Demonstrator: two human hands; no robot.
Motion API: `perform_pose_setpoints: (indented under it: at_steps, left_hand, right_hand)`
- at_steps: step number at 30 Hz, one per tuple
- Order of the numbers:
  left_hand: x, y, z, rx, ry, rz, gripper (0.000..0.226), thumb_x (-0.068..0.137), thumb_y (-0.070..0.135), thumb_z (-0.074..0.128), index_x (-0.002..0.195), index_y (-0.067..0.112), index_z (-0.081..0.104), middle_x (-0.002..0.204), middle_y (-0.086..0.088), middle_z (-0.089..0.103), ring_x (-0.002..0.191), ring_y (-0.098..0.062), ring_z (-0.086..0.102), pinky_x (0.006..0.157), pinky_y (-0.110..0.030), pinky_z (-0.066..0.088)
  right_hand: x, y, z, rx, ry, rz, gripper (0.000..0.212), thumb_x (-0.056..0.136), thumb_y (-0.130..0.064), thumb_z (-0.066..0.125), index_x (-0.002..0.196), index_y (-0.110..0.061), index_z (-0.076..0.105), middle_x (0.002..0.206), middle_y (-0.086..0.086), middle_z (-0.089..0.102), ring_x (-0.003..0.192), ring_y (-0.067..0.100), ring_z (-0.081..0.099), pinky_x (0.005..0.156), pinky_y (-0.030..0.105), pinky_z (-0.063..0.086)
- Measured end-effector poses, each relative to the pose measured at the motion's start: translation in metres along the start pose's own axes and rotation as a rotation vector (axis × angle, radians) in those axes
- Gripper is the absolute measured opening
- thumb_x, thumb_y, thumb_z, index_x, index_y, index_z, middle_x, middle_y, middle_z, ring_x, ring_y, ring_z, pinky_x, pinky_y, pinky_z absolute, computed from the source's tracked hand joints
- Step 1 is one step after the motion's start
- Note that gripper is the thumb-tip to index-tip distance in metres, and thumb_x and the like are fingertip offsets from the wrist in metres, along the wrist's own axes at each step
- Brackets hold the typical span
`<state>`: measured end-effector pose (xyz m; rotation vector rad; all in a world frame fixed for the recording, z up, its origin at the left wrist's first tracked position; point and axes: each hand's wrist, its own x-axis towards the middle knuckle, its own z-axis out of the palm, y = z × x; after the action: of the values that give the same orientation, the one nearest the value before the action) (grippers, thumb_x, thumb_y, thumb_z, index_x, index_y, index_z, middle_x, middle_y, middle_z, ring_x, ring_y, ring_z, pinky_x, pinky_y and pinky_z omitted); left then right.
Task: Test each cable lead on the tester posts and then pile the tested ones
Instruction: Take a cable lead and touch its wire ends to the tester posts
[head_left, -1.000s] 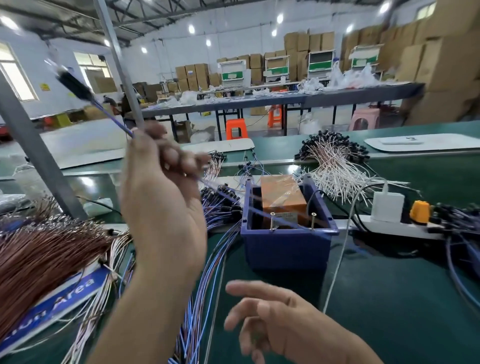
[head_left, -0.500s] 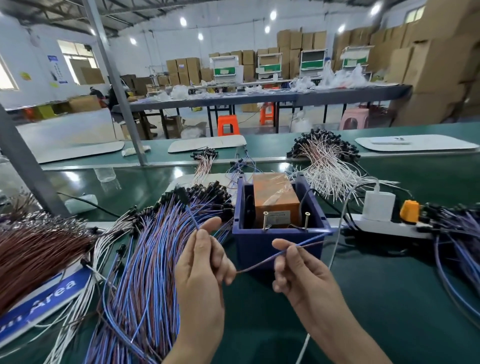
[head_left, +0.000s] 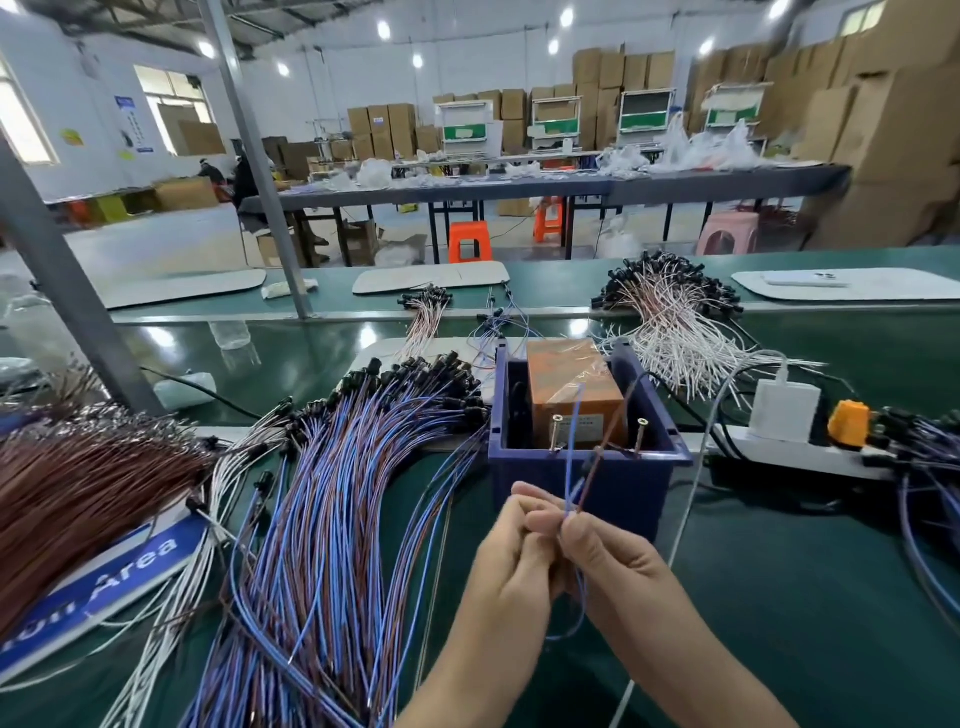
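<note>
My left hand (head_left: 511, 564) and my right hand (head_left: 613, 558) meet just in front of the blue tester box (head_left: 587, 475), both pinching one cable lead (head_left: 575, 467). Its blue and brown wire ends stick up apart toward the two screw posts (head_left: 558, 422), (head_left: 642, 425) on the box's front rim, and a loop of the lead hangs below my right hand. An orange unit (head_left: 571, 379) sits inside the box. A large pile of blue and brown leads (head_left: 332, 499) lies to the left.
Brown wire bundles (head_left: 78, 488) and a blue sign (head_left: 98, 587) lie at far left. A white lead pile (head_left: 670, 317) sits behind the box. A power strip (head_left: 800, 447) with a white charger and orange plug is at right, with more leads (head_left: 930, 467) beyond.
My left hand came down from high at the left with the lead. Both hands then closed together in front of the box, and the lead's ends now point up toward the posts.
</note>
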<state>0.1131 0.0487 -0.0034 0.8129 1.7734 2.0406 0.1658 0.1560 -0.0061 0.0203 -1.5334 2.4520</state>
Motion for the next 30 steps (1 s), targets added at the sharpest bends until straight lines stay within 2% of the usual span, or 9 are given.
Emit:
perform_pose_setpoints:
  at_steps: [4, 7, 12, 14, 17, 22, 25, 28, 30]
  left_hand:
    - [0.000, -0.009, -0.001, 0.175, 0.055, 0.022, 0.023, 0.093, 0.028, 0.041, 0.091, 0.024, 0.064, 0.085, -0.007, 0.063, 0.076, -0.026, 0.059, 0.072, -0.044, 0.052]
    - [-0.005, -0.014, 0.002, 0.293, 0.139, 0.101, 0.022, 0.091, 0.044, 0.038, 0.098, 0.033, 0.056, 0.085, 0.000, 0.066, 0.069, -0.017, 0.063, 0.066, -0.043, 0.052]
    - [-0.006, -0.016, 0.001, 0.277, 0.269, 0.171, 0.030, 0.090, 0.055, 0.036, 0.115, 0.047, 0.049, 0.106, 0.016, 0.068, 0.095, -0.010, 0.069, 0.079, -0.033, 0.057]
    - [-0.002, -0.014, -0.006, 0.245, 0.268, 0.163, 0.032, 0.091, 0.060, 0.039, 0.114, 0.046, 0.056, 0.102, 0.011, 0.071, 0.093, -0.012, 0.071, 0.078, -0.034, 0.058]
    - [0.000, -0.010, -0.008, 0.267, 0.225, 0.167, 0.025, 0.099, 0.058, 0.047, 0.107, 0.043, 0.066, 0.089, 0.006, 0.072, 0.072, -0.008, 0.068, 0.060, -0.020, 0.050]
    - [-0.001, -0.009, -0.004, 0.215, 0.162, 0.122, 0.018, 0.092, 0.047, 0.056, 0.097, 0.039, 0.072, 0.083, 0.000, 0.074, 0.068, -0.015, 0.070, 0.058, -0.029, 0.054]
    - [0.001, -0.009, -0.004, 0.196, 0.193, 0.142, 0.017, 0.093, 0.046, 0.057, 0.094, 0.037, 0.072, 0.079, -0.001, 0.072, 0.061, -0.008, 0.064, 0.054, -0.021, 0.049]
    - [0.002, -0.011, -0.004, 0.095, 0.244, 0.149, 0.021, 0.099, 0.047, 0.054, 0.094, 0.035, 0.071, 0.091, -0.002, 0.073, 0.079, -0.013, 0.071, 0.067, -0.021, 0.056]
    - [0.003, -0.011, -0.004, 0.049, 0.209, 0.136, 0.020, 0.098, 0.042, 0.053, 0.096, 0.033, 0.070, 0.098, -0.002, 0.075, 0.093, -0.017, 0.073, 0.078, -0.022, 0.056]
  right_hand:
    - [0.002, 0.005, 0.002, -0.101, 0.105, -0.008, 0.067, 0.065, -0.067, 0.082, 0.110, -0.018, 0.079, 0.127, 0.001, 0.070, 0.121, 0.018, 0.065, 0.088, 0.024, 0.056]
    - [0.002, 0.010, 0.003, -0.141, 0.145, -0.029, 0.051, 0.075, -0.059, 0.078, 0.108, -0.020, 0.079, 0.122, 0.003, 0.073, 0.120, 0.018, 0.065, 0.095, 0.024, 0.053]
    - [0.000, 0.009, 0.003, -0.214, 0.192, -0.038, 0.033, 0.085, -0.046, 0.063, 0.105, -0.025, 0.080, 0.106, 0.008, 0.077, 0.105, 0.025, 0.072, 0.090, 0.032, 0.058]
    - [-0.002, 0.008, 0.005, -0.275, 0.174, -0.050, 0.029, 0.090, -0.043, 0.061, 0.104, -0.027, 0.080, 0.102, 0.008, 0.078, 0.100, 0.025, 0.073, 0.088, 0.032, 0.058]
    - [-0.004, 0.011, 0.007, -0.326, 0.129, -0.058, 0.024, 0.095, -0.032, 0.060, 0.102, -0.024, 0.081, 0.098, 0.007, 0.078, 0.095, 0.021, 0.074, 0.080, 0.024, 0.058]
    - [-0.004, 0.012, 0.004, -0.346, 0.126, -0.056, 0.024, 0.093, -0.026, 0.060, 0.105, -0.028, 0.080, 0.098, 0.004, 0.079, 0.095, 0.017, 0.075, 0.076, 0.017, 0.056]
    - [-0.001, 0.014, 0.000, -0.321, 0.114, -0.038, 0.024, 0.093, -0.022, 0.062, 0.110, -0.026, 0.079, 0.104, 0.005, 0.078, 0.100, 0.018, 0.074, 0.080, 0.019, 0.056]
    - [0.002, 0.016, -0.003, -0.196, 0.154, -0.035, 0.028, 0.091, -0.021, 0.063, 0.114, -0.027, 0.077, 0.117, 0.005, 0.075, 0.112, 0.020, 0.070, 0.091, 0.025, 0.056]
    - [0.005, 0.015, -0.005, -0.041, 0.227, -0.037, 0.029, 0.089, -0.015, 0.061, 0.111, -0.022, 0.078, 0.118, 0.010, 0.074, 0.111, 0.025, 0.070, 0.086, 0.026, 0.058]
